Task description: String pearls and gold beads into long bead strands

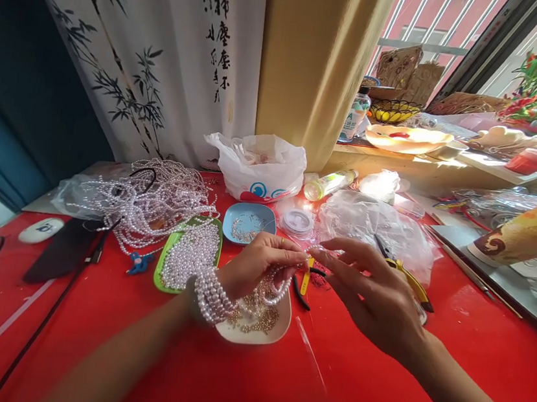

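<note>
My left hand (265, 262) is closed in a pinch on a strand of pearl beads (279, 293), which hangs in a loop below the fingers. Several rows of pearl bracelets (212, 298) circle my left wrist. My right hand (375, 292) has its fingers stretched and spread, with the tips close to the left fingertips and the strand's end; whether a thread lies between them is too small to see. Under my left hand stands a white dish (252, 337) with small gold beads. A green tray (160, 272) of loose pearls (191, 253) is left of it.
Behind lie a blue dish (228, 232) with small metal parts, a spool (296, 222), a plastic bag (260, 167) and bead strands (161, 194). Yellow-handled pliers (410, 283) and black-and-yellow cutters (306, 284) lie near my right hand. A paper cup (529, 230) stands right; cables (66, 293) cross the left.
</note>
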The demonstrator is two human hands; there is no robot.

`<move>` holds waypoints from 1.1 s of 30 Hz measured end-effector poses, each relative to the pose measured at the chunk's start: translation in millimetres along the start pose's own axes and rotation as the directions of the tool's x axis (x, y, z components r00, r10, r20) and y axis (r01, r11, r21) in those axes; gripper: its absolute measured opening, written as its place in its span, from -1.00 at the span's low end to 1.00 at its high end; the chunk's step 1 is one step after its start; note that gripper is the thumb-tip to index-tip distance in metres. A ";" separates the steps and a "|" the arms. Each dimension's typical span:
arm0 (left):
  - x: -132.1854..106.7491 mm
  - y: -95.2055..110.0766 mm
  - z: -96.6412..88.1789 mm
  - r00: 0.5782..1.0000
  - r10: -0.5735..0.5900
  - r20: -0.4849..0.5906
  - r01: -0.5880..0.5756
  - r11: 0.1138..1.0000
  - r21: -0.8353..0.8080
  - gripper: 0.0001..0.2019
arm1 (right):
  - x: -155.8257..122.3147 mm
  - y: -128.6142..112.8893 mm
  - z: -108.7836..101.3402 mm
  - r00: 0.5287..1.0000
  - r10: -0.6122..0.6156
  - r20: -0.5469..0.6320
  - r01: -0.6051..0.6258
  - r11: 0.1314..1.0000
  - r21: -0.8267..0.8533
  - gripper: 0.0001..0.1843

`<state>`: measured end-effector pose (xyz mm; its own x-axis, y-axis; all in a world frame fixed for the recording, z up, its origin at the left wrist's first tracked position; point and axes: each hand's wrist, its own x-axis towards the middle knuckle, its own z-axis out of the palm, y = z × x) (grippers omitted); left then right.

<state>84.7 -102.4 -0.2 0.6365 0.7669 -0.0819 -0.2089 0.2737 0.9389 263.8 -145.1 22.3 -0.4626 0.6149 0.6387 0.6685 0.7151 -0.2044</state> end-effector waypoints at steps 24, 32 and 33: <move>12.6 -8.8 -17.1 0.952 0.173 -0.251 -0.113 0.965 0.234 -0.78 | -71.5 72.1 5.7 0.705 0.684 -0.185 -0.709 0.674 -0.207 -0.65; 15.0 -13.5 -17.4 0.954 0.156 -0.256 -0.113 0.979 0.172 -0.80 | -69.7 25.7 65.6 0.901 0.405 0.157 -0.332 0.875 -0.353 -0.49; 14.3 -12.8 -17.9 0.953 0.153 -0.261 -0.113 0.980 0.162 -0.80 | -63.6 20.4 72.3 0.888 0.416 0.196 -0.328 0.872 -0.363 -0.47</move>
<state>83.2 -84.5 -19.4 0.3810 0.9243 -0.0213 -0.1566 0.0872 0.9838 264.7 -145.5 -76.1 -0.2469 0.9086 0.3369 0.9461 0.3012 -0.1188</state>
